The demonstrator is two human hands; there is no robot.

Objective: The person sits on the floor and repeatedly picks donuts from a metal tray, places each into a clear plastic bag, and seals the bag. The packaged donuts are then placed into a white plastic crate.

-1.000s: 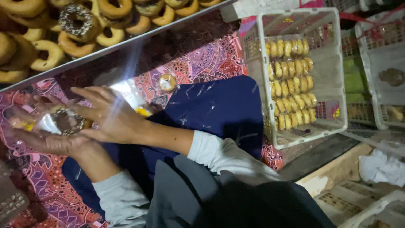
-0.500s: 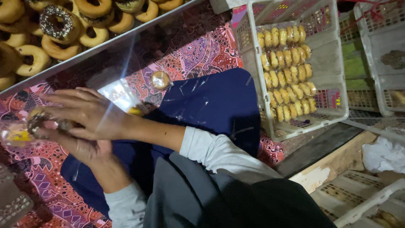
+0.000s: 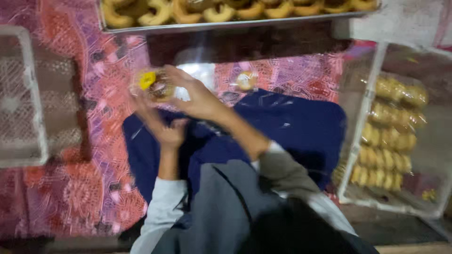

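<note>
A patterned pink mat [image 3: 70, 188] covers the floor. A dark blue cloth [image 3: 301, 136] lies on it; all positions below refer to this cloth. Beyond its far edge sits a metal tray [image 3: 226, 26] of ring pastries. To its right stands a white crate [image 3: 372, 141] of wrapped pastries. To its left stands another white crate [image 3: 28, 99]. Over its far left corner, the right hand [image 3: 200, 96] grasps a wrapped doughnut [image 3: 155, 84]. The left hand [image 3: 165, 129] is just below; its grip cannot be determined through blur. One wrapped pastry [image 3: 246, 81] lies just past the far edge.
</note>
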